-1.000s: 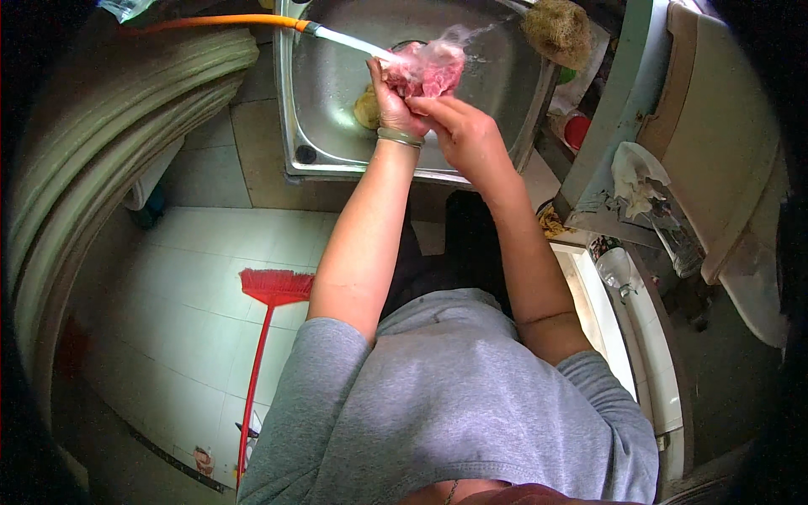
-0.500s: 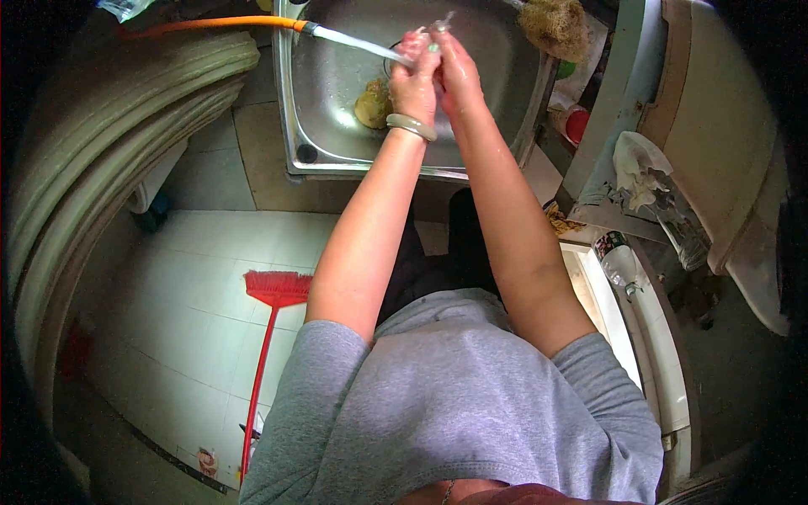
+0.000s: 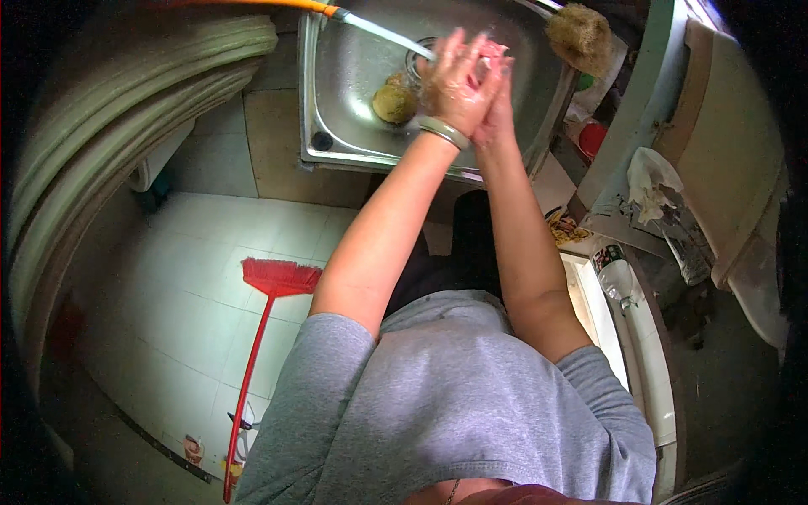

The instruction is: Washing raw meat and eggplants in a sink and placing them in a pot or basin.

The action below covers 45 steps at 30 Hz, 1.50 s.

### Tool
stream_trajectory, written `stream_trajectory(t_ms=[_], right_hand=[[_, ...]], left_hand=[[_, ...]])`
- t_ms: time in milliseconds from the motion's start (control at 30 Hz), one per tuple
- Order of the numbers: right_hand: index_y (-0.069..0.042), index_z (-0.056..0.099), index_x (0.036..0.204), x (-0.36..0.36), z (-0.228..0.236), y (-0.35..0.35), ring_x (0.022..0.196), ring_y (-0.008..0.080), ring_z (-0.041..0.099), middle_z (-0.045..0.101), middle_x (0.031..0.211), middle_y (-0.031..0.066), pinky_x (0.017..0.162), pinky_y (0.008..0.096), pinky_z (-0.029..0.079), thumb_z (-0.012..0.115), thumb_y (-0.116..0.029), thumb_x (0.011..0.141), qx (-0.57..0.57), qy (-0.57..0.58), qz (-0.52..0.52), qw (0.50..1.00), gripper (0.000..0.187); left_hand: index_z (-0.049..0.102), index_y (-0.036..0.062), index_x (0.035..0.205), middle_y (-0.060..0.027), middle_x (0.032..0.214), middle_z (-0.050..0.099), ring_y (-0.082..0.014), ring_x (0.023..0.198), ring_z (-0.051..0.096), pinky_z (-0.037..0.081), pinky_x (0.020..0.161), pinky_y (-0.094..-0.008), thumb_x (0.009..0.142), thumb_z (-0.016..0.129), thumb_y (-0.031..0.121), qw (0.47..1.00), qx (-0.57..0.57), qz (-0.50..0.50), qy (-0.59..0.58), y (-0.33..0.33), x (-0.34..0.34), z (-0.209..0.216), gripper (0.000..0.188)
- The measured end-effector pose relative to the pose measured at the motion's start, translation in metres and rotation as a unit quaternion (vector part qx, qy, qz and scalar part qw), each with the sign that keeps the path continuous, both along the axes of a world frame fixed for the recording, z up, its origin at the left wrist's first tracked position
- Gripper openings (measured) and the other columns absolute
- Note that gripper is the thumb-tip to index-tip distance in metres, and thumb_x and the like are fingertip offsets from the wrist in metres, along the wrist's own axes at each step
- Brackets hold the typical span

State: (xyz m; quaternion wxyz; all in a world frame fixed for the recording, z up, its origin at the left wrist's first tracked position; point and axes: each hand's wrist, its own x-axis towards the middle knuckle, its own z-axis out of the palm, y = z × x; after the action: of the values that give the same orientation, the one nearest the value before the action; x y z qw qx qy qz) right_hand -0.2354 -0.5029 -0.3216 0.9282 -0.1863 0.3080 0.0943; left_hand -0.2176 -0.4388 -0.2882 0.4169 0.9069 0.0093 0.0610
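Observation:
Over the metal sink (image 3: 316, 93), my wet left hand (image 3: 459, 84) has its fingers stretched and spread, its palm turned toward my right hand. My right hand (image 3: 498, 109) is cupped against it from the right, its fingers partly covered. A small wet pink thing (image 3: 491, 53) shows between the two hands, against the right one; its kind is not clear. A pale bangle (image 3: 444, 132) circles my left wrist. Water (image 3: 387, 35) streams from an orange hose (image 3: 299, 3) toward my left hand. A round yellow-green thing (image 3: 394, 103) lies on the sink bottom beside the drain (image 3: 414, 61).
A brown fibrous scrubber (image 3: 579, 38) sits at the sink's far right corner. Near it stands a container with a red part (image 3: 591, 140). A red broom (image 3: 273, 279) rests on the tiled floor at left. Plastic bottles (image 3: 619, 278) lie at right.
Both hands have shifted right within the view and turned; the left fingers have spread and its back now shows. The view has shifted a little, so sink and hose appear farther right.

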Motion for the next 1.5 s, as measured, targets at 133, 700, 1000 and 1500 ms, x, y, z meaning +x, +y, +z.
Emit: stream_trajectory(t_ms=[133,700,1000,1500], right_hand=[[-0.014,0.053,0.109,-0.011,-0.005,-0.021,0.093,0.0183,0.056,0.057,0.103,0.0035,0.078,0.0327,0.048,0.048,-0.055,0.085,-0.014,0.018,-0.033,0.999,0.048],[-0.008,0.058,0.097,-0.048,0.028,-0.048,0.083,0.0148,0.056,0.060,0.093,0.0032,0.074,0.0270,0.047,0.049,-0.035,0.090,-0.126,0.064,0.032,0.989,0.029],[-0.010,0.059,0.092,-0.058,0.083,-0.043,0.076,0.0154,0.058,0.062,0.087,0.0034,0.069,0.0271,0.047,0.050,-0.038,0.088,-0.067,0.077,0.049,0.994,0.029],[-0.011,0.056,0.090,-0.032,0.227,-0.012,0.069,0.0173,0.063,0.060,0.074,0.0074,0.062,0.0284,0.055,0.059,-0.034,0.078,0.132,-0.083,0.005,0.988,0.026]], left_hand=[[0.060,0.0166,0.104,-0.0073,0.095,0.053,-0.0280,0.088,0.052,0.041,0.078,-0.0402,0.071,0.066,0.029,0.998,-0.062,0.009,-0.007,-0.020,-0.006,0.027,0.037],[0.057,0.0140,0.091,-0.0091,0.092,0.054,-0.0299,0.091,0.049,0.036,0.084,-0.0418,0.075,0.058,0.023,0.976,-0.089,0.111,0.167,-0.058,-0.055,0.021,0.019],[0.055,0.0111,0.102,-0.0121,0.100,0.053,-0.0304,0.098,0.049,0.033,0.088,-0.0433,0.079,0.056,0.028,0.979,-0.071,0.124,0.144,-0.055,-0.070,0.068,0.028],[0.020,0.0064,0.135,-0.0148,0.126,0.044,-0.0219,0.110,0.048,0.043,0.089,-0.0396,0.087,0.040,0.059,0.897,-0.420,0.116,0.076,-0.008,-0.059,0.230,0.074]])
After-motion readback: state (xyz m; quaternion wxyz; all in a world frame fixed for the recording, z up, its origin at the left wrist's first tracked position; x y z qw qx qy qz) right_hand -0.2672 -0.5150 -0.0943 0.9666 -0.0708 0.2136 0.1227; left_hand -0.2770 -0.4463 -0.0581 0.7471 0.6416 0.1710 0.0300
